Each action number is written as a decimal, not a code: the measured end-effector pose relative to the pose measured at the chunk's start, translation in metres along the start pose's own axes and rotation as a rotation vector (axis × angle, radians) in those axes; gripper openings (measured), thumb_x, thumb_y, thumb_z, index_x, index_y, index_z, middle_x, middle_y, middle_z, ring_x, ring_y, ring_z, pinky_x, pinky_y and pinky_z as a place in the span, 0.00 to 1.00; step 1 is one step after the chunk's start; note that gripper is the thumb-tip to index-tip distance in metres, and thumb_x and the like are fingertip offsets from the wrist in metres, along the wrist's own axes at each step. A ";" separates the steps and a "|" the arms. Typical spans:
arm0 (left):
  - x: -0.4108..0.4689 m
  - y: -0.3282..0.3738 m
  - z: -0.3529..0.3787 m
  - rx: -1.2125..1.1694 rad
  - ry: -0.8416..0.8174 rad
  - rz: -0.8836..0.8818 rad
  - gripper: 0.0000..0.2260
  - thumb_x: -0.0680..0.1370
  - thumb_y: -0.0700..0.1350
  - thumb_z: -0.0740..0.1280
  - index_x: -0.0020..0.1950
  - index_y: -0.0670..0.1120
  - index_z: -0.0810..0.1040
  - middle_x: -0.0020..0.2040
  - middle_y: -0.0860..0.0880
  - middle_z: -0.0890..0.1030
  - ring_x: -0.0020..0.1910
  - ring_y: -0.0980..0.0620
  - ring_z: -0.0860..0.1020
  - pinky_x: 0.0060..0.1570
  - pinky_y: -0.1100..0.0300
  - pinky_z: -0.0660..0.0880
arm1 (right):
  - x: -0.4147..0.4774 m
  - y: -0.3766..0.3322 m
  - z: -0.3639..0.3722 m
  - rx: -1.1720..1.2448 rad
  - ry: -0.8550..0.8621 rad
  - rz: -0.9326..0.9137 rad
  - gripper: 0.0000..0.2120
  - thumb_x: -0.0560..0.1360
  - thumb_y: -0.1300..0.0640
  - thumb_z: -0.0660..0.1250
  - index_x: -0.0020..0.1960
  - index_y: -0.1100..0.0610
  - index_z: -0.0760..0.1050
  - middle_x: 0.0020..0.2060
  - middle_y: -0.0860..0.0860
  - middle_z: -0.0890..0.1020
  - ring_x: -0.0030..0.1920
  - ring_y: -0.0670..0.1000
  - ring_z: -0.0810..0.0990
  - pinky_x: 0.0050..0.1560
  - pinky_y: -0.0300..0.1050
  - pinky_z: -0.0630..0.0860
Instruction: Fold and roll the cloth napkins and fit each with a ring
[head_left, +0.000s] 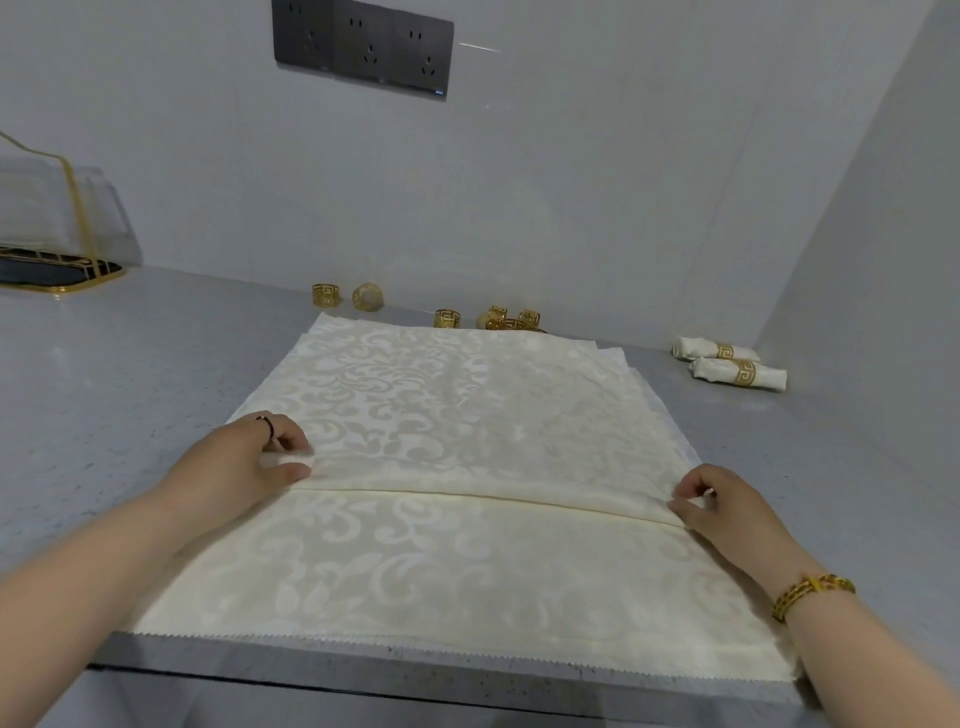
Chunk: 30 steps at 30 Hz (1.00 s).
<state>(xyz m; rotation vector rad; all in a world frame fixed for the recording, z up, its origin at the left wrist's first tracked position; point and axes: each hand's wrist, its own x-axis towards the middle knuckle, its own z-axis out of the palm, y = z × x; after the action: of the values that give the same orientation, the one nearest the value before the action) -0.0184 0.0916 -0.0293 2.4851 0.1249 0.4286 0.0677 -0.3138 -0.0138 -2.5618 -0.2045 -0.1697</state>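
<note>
On the near half of the grey speckled worktop (104, 389) lies the cream damask cloth napkin (441, 405), spread flat on top of a stack of like napkins (640, 378) whose edges peek out at the right. A straight ridge of cloth (467, 496) runs across it from side to side. The left hand (244, 462) pinches the left end of that ridge between thumb and curled fingers, and the right hand (727, 509) pinches the right end the same way. The step in hand looks like a first fold or the start of a roll. To do it well, both ends should travel together so the ridge stays parallel to the zigzag near hem (395, 642). Take only the top layer, with light tension between the hands to stop the middle sagging. Smooth the crease before going on, since a slack start would give a lopsided roll. The gold openwork napkin rings (509, 318) wait by the far wall, and two finished ringed rolls (737, 371) lie at the far right.
</note>
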 end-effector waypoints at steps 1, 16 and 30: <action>-0.001 -0.001 0.000 0.051 0.005 0.042 0.13 0.72 0.39 0.70 0.38 0.57 0.73 0.41 0.60 0.74 0.47 0.51 0.75 0.47 0.62 0.65 | -0.001 0.000 0.000 -0.008 0.008 -0.017 0.13 0.73 0.63 0.66 0.34 0.50 0.69 0.39 0.46 0.71 0.46 0.52 0.71 0.45 0.40 0.63; -0.011 -0.012 -0.015 0.085 -0.007 0.030 0.09 0.76 0.40 0.64 0.53 0.45 0.80 0.47 0.47 0.81 0.45 0.49 0.76 0.46 0.61 0.66 | -0.025 0.006 -0.016 -0.090 0.008 -0.012 0.09 0.76 0.63 0.61 0.50 0.54 0.78 0.46 0.51 0.78 0.48 0.52 0.75 0.47 0.39 0.67; -0.005 -0.010 -0.019 -0.126 -0.039 -0.157 0.04 0.72 0.40 0.70 0.44 0.47 0.77 0.48 0.48 0.77 0.50 0.51 0.73 0.50 0.61 0.64 | -0.017 0.018 -0.013 -0.056 0.010 0.185 0.04 0.75 0.56 0.64 0.45 0.56 0.71 0.43 0.53 0.76 0.44 0.54 0.73 0.44 0.43 0.67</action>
<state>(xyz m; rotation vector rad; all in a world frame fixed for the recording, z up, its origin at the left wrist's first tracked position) -0.0292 0.1093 -0.0221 2.3385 0.2676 0.3121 0.0531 -0.3381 -0.0152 -2.6176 0.0425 -0.1199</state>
